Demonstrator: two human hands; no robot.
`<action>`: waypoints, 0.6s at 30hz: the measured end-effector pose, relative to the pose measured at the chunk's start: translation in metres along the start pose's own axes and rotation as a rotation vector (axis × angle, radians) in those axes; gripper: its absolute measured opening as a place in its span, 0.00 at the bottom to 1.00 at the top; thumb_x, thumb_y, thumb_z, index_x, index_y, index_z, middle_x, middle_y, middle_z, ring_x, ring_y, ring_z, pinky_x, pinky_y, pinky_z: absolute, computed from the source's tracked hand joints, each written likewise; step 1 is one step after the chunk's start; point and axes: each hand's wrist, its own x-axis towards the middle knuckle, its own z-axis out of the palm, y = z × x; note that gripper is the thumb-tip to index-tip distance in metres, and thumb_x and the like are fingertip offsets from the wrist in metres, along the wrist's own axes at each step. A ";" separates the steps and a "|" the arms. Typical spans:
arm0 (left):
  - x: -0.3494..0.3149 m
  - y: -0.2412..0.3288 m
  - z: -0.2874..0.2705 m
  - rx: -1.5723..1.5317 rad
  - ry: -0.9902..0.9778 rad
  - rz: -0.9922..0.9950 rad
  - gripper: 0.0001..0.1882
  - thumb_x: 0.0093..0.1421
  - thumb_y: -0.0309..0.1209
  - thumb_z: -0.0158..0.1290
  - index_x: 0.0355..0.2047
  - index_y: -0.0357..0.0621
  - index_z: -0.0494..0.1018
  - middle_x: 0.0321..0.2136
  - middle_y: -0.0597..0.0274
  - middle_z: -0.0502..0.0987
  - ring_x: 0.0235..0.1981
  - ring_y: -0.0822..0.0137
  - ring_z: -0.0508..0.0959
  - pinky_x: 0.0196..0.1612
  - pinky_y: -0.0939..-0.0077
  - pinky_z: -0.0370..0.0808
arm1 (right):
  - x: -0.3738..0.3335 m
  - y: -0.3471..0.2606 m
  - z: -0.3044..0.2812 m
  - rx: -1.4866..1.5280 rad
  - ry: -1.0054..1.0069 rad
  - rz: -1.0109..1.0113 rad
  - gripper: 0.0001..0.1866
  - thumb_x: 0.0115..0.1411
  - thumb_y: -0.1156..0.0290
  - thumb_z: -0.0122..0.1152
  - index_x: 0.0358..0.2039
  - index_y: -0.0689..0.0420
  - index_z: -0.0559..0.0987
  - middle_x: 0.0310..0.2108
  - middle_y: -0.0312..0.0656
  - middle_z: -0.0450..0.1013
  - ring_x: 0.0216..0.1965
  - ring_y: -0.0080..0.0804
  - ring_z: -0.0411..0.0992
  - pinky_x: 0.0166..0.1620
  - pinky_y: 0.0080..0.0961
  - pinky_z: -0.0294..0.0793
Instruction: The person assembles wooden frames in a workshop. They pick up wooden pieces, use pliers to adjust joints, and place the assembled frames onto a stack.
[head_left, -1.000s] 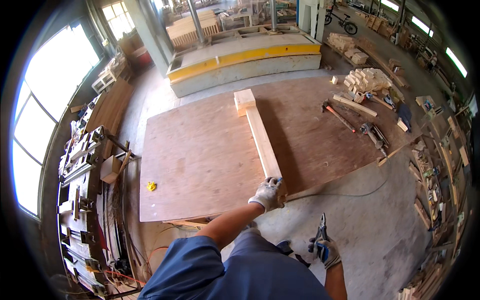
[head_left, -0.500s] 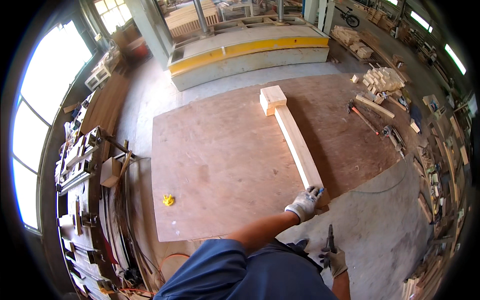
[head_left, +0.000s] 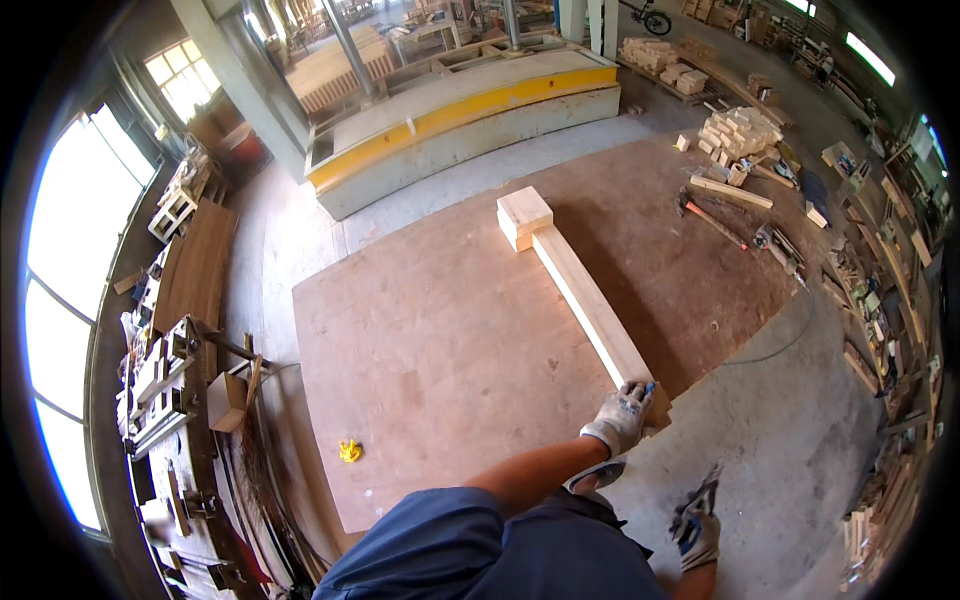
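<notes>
A long pale wooden beam (head_left: pixel 590 295) lies raised over a brown board, its far end joined to a square wood block (head_left: pixel 525 212). On the beam's near end rests my left hand (head_left: pixel 620 415) in a white glove, fingers curled over the wood; a small blue spot shows at the fingertips. Low on the right, my right hand (head_left: pixel 702 540), also gloved, is closed round a slim dark hand tool (head_left: pixel 694 503) held away from the beam over the grey floor. Blur hides the tool's exact kind.
The brown board (head_left: pixel 430 320) carries a hammer (head_left: pixel 715 220), a corded power tool (head_left: pixel 780 250), stacked wood blocks (head_left: pixel 738 132) and a small yellow item (head_left: pixel 350 451). A large press bed (head_left: pixel 470 120) stands beyond. Cluttered racks (head_left: pixel 170 440) line the left; timber scraps (head_left: pixel 870 290) lie right.
The view has turned, so the board and beam appear slightly rotated. My right hand and its tool sit a little farther right and lower. My left hand stays on the beam's near end.
</notes>
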 end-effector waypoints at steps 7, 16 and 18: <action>-0.001 0.010 -0.028 -0.014 -0.048 0.007 0.42 0.59 0.51 0.59 0.66 0.35 0.63 0.65 0.46 0.65 0.67 0.45 0.62 0.66 0.54 0.66 | 0.001 0.017 0.034 -0.169 -0.078 0.012 0.26 0.53 0.74 0.66 0.53 0.66 0.73 0.31 0.51 0.78 0.23 0.38 0.78 0.28 0.35 0.82; 0.004 0.008 -0.030 0.020 -0.098 0.022 0.44 0.58 0.52 0.60 0.65 0.34 0.63 0.65 0.45 0.66 0.66 0.44 0.63 0.65 0.53 0.67 | 0.005 0.014 0.063 -0.083 -0.111 -0.074 0.20 0.60 0.72 0.61 0.51 0.68 0.76 0.27 0.46 0.77 0.21 0.31 0.75 0.27 0.26 0.78; 0.003 0.006 -0.028 0.020 -0.096 0.028 0.44 0.58 0.52 0.60 0.66 0.34 0.63 0.65 0.45 0.65 0.66 0.44 0.63 0.65 0.53 0.67 | 0.009 0.031 0.058 -0.118 -0.072 -0.006 0.19 0.61 0.72 0.62 0.50 0.68 0.77 0.27 0.46 0.77 0.20 0.30 0.74 0.26 0.25 0.76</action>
